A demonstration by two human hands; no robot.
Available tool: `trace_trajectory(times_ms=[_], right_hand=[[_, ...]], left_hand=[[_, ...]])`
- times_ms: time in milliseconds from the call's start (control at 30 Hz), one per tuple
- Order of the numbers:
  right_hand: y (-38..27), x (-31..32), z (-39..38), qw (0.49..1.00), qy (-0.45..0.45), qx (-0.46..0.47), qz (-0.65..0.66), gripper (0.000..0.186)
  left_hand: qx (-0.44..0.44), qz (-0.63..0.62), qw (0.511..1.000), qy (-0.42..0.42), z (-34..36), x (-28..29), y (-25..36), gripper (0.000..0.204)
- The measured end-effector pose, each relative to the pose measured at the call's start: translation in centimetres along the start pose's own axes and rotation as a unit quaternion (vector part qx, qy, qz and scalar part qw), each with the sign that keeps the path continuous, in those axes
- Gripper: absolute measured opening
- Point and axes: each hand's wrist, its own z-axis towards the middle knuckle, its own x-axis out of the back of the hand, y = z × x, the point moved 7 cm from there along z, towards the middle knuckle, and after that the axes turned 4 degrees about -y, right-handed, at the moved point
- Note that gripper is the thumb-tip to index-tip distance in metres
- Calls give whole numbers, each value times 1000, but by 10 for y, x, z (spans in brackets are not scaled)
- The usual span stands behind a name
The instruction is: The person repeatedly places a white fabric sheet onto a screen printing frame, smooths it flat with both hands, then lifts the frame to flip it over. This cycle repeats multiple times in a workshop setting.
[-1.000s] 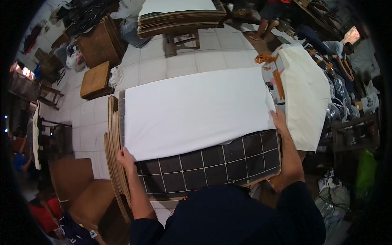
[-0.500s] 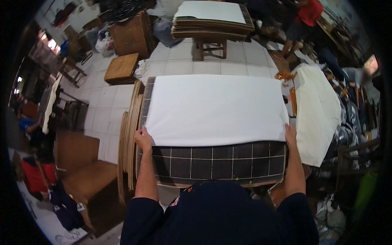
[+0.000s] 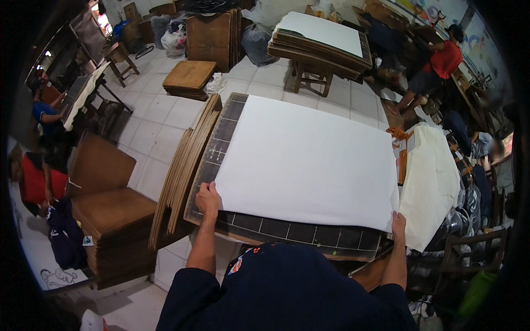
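A smooth white cloth [image 3: 312, 160] covers most of a black board with a white grid [image 3: 265, 225]. My left hand [image 3: 208, 198] pinches the cloth's near left corner, over the board's left margin. At the near right corner, my right hand [image 3: 398, 225] grips the cloth between closed fingers. Between the two hands the near edge hangs in a slight curve, with a strip of grid showing in front of it. Another strip of bare board shows along the left side.
Several thin boards [image 3: 185, 171] lean upright at the left of the gridded board. A cream cloth [image 3: 429, 187] lies at the right. Beyond are a board stack on a stool [image 3: 320, 52] and low brown boards [image 3: 189, 77]. Brown panels [image 3: 118, 231] stand lower left. Other people work at both sides.
The cloth's near edge has come toward me, covering more of the grid. Both hands have moved nearer with it, still gripping. The whole view has turned, so the board appears tilted.
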Motion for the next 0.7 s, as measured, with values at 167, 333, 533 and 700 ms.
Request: trace_trajectory(times_ms=[167,333,533,700], right_hand=[[16,12,-16,998,-15,-38,-56,35],[14,17,-34,997,-36,-47,-39,35],[16,19,-55,998,-47,-34,-32,36],[15,22,-73,995,-55,-38,-67,36]], left_hand=[[4,-17,1000,-2,-23,7,-15,31],[0,0,1000,-13,-39,14,-25,30],[8,45,998,-38,-60,26,-35,30],[-10,52,997,-48,-70,32,-44,31]])
